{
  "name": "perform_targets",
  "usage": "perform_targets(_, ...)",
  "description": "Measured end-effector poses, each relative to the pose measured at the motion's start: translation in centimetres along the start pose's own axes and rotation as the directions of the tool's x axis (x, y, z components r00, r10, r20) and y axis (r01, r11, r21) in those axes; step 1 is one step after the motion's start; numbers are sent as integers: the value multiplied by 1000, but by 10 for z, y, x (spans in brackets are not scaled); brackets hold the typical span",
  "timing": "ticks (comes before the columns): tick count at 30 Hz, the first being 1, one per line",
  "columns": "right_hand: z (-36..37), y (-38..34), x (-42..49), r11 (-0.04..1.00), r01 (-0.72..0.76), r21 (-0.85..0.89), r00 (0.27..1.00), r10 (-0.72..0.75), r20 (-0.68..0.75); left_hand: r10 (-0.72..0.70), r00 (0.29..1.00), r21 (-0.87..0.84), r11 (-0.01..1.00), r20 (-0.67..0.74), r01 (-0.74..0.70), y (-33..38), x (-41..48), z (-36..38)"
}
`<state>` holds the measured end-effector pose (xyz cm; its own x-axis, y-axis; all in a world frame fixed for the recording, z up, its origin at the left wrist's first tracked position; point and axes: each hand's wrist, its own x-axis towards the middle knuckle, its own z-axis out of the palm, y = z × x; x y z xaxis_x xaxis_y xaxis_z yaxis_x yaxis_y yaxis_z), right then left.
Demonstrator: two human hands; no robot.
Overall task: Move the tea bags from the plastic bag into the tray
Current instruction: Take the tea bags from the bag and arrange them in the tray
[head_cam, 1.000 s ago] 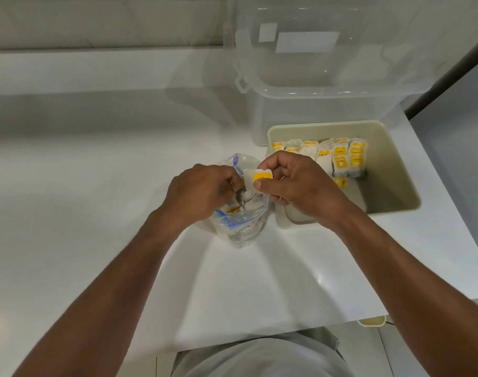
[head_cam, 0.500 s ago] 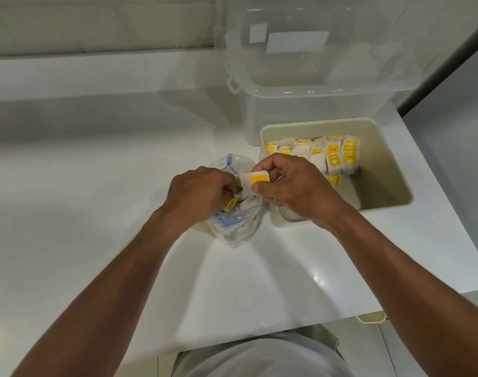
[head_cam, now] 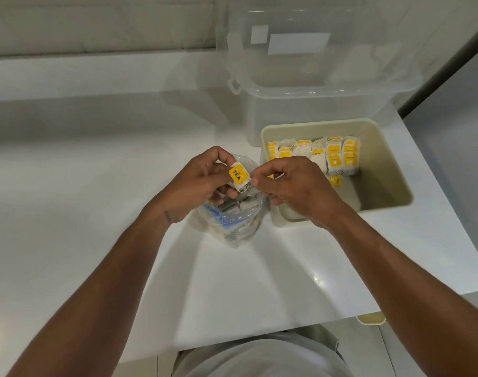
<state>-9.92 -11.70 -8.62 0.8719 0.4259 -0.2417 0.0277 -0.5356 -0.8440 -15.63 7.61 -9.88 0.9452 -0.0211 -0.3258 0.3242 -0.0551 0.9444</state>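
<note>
The tray [head_cam: 390,170] is a cream, deep-walled box that stands on the white surface [head_cam: 96,186]. Along its far wall stands a packed row of tea bags [head_cam: 333,156], white sachets with yellow labels, most of them upright and pressed against each other. One small yellow tag [head_cam: 335,180] lies loose on the tray floor just in front of that row.

Just left of the tray, touching or almost touching its near-left corner, stands the plastic bag [head_cam: 232,224], clear with blue print, its mouth open upward. Inside it lie more sachets, grey-white through the film.

Above the mouth of the plastic bag, left of the tray's rim, both hands meet on one tea bag [head_cam: 239,176]. The left hand [head_cam: 197,183] grips it with curled fingers, forefinger on its top edge and the other fingers beneath it, so that the yellow label marked TEA faces up. The right hand [head_cam: 295,186] has its fingers curled too; thumb and forefinger pinch at the right edge of the tea bag, where a thin white string loops out. The back of this hand lies over the tray's near-left part and hides that corner of the inside.

Behind the tray, close against its far wall, stands a large clear container [head_cam: 314,77] with a handle on its left side and white labels on its wall.
</note>
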Motion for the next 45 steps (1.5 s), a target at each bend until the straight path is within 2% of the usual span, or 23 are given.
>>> perform_targets(3, 0, -2, 1, 1000, 16, 4, 1000, -16, -4, 8, 1000, 25, 1000, 25, -8, 1, 1, 1)
perform_targets(9, -2, -2, 2, 1000, -7, -23, 1000, 6, -10, 30, 999, 204, 978, 19, -34, 2, 2, -4)
perform_targets(13, -2, -2, 2, 997, -3, -73, 1000, 4, 12, 100, 994, 266, 958, 48, -109, 6, 2, -5)
perform_targets(18, -2, -2, 2, 993, 23, -119, 1000, -20, 20, 162, 986, 422, 897, -40, -130, 8, 6, -3)
perform_targets(19, -2, -2, 2, 989, 37, -144, 999, -37, 5, 174, 982, 495, 861, -68, -119, 7, 7, -4)
perform_targets(21, -4, 0, 4, 959, 70, -276, 995, -88, -54, 234, 956, 746, 666, -176, -26, 6, 7, -5)
perform_targets(22, -6, -1, 4, 935, 85, -344, 991, -114, -64, 261, 938, 795, 607, -228, 25, 4, 8, -5)
perform_targets(23, -8, -3, 2, 925, 99, -366, 992, -122, -39, 245, 932, 756, 653, -268, 46, 2, 8, -7)
perform_targets(24, -10, -6, 1, 938, 115, -328, 993, -110, 34, 190, 941, 642, 766, -280, 37, 1, 9, -8)
perform_targets(25, -12, -11, -2, 970, 112, -216, 985, -80, 151, 130, 950, 501, 865, -284, 31, 0, 10, -10)
perform_targets(26, -12, -16, -4, 996, 72, -55, 961, -54, 273, 92, 958, 408, 913, -271, 28, 1, 10, -13)
perform_targets(27, -11, -18, -4, 998, 26, 62, 943, -45, 330, 67, 969, 356, 934, -239, 23, 3, 9, -15)
perform_targets(28, -10, -16, -1, 995, 9, 102, 949, -41, 313, 34, 983, 289, 957, -183, 21, 6, 8, -16)
perform_targets(29, -9, -13, 3, 998, 16, 60, 972, -30, 235, 12, 993, 219, 976, -118, 15, 8, 7, -14)
perform_targets(31, -7, -7, 9, 999, 12, -36, 996, -8, 92, -8, 998, 156, 988, -66, 19, 13, 5, -9)
perform_targets(35, -7, -10, 5, 984, -7, 180, 970, -38, 241, 18, 989, 186, 983, -144, 9, 17, 6, -9)
perform_targets(37, -11, -12, 4, 982, 21, 188, 965, -69, 252, 0, 992, 150, 989, -125, 19, 19, 6, -8)
perform_targets(40, -12, -13, 4, 982, 5, 186, 963, -55, 265, 14, 991, 195, 981, -130, 12, 21, 5, -6)
perform_targets(43, -10, -12, 7, 999, 30, 42, 990, -35, 135, 2, 996, 150, 989, -87, 11, 24, 3, -4)
perform_targets(45, -13, -10, 6, 995, -4, 105, 988, -12, 152, 17, 995, 184, 983, -97, 1, 23, 5, -4)
